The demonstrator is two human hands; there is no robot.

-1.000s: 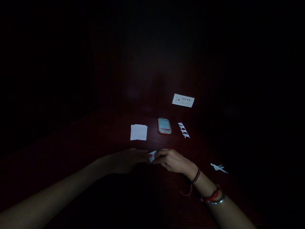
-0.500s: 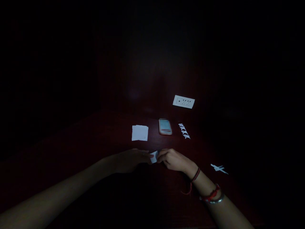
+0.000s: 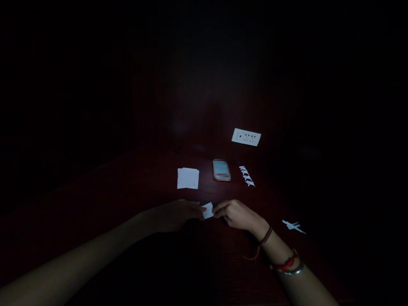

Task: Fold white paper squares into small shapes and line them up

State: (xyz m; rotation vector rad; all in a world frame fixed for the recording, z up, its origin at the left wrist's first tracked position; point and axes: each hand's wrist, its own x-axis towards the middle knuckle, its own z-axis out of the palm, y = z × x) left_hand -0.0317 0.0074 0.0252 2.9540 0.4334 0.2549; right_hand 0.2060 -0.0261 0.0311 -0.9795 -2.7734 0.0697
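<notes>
Between my two hands is a small piece of white folded paper (image 3: 208,211), with crease lines on its face. My left hand (image 3: 183,214) pinches its left edge, the thumb lying over the front. At the paper's right edge, the thumb and fingers of my right hand (image 3: 234,213) are closed on it. Beyond my left hand lies a stack of white paper squares (image 3: 188,178). Several small folded white paper pieces (image 3: 247,176) lie in a row past my right hand.
A blurred, pale blue flat object (image 3: 221,170) rests between the stack and the row. Thin white paper strips (image 3: 293,226) lie to the right on the dark reddish table (image 3: 140,178). A white socket plate (image 3: 246,137) is on the back wall. The surroundings are very dark.
My right hand has shifted slightly right along the paper's edge, and more of the folded paper shows between my hands. My left hand keeps its hold.
</notes>
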